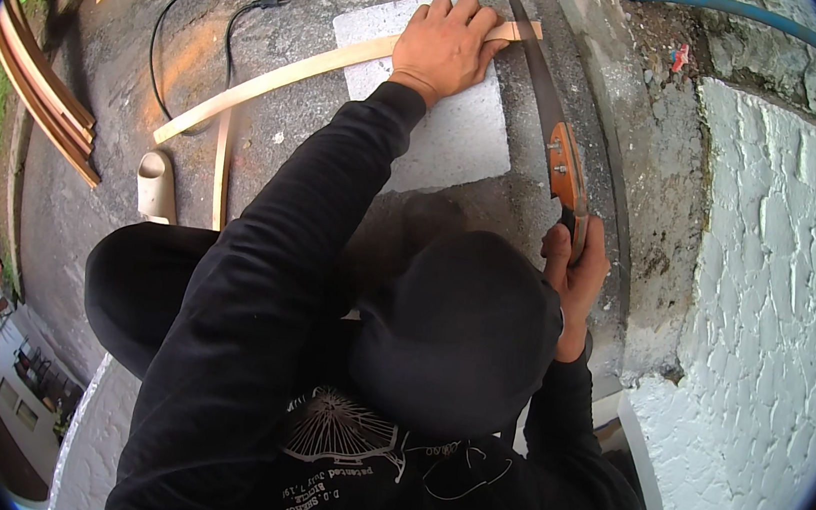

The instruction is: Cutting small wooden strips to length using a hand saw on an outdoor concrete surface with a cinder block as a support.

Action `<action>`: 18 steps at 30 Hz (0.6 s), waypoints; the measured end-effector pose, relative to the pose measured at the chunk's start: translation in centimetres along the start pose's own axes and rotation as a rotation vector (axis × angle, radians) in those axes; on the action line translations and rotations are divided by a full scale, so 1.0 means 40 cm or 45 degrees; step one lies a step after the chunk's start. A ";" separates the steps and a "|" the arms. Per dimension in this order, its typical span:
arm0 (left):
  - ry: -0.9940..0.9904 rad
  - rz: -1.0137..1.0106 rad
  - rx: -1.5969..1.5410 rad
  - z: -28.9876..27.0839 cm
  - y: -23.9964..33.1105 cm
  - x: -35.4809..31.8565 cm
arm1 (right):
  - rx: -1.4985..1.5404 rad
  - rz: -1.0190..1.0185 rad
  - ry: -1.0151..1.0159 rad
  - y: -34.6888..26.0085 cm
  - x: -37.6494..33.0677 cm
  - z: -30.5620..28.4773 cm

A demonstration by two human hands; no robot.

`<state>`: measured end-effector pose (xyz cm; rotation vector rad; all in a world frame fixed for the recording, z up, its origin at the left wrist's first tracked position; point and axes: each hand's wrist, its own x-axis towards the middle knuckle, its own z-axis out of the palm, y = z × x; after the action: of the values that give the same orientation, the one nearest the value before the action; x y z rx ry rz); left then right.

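Fingers, left, curled over wood strip; right fingers round saw handle.

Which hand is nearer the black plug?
Left. The left hand, on the wood strip, is right of the plug; the right hand, gripping the saw, is farther right.

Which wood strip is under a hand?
The pale strip crossing the white slab, under the left hand; no hand touches the strip by the shoe or the strips at far left.
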<state>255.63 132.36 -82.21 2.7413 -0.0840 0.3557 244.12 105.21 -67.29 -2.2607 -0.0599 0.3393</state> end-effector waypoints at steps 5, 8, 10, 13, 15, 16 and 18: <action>-0.011 -0.018 0.000 0.000 0.001 -0.001 | -0.007 0.002 0.020 0.004 -0.006 0.006; -0.025 -0.025 -0.001 0.003 0.004 0.002 | -0.009 0.002 0.044 -0.017 0.006 0.008; -0.036 -0.036 -0.003 0.001 0.002 -0.001 | -0.022 0.007 0.032 -0.028 0.025 0.017; -0.027 -0.031 0.005 0.002 0.002 0.000 | -0.029 0.014 0.020 -0.035 0.045 0.037; -0.011 -0.020 0.008 0.002 0.004 0.000 | -0.032 0.019 0.017 -0.043 0.054 0.046; 0.008 -0.010 0.007 0.002 0.005 0.002 | -0.030 0.026 0.022 -0.049 0.059 0.048; 0.026 -0.001 0.009 0.002 0.002 0.001 | -0.026 0.034 0.025 -0.052 0.068 0.055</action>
<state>255.67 132.25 -82.24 2.7442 -0.0769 0.3846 246.28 108.61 -67.70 -2.2868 -0.0234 0.3319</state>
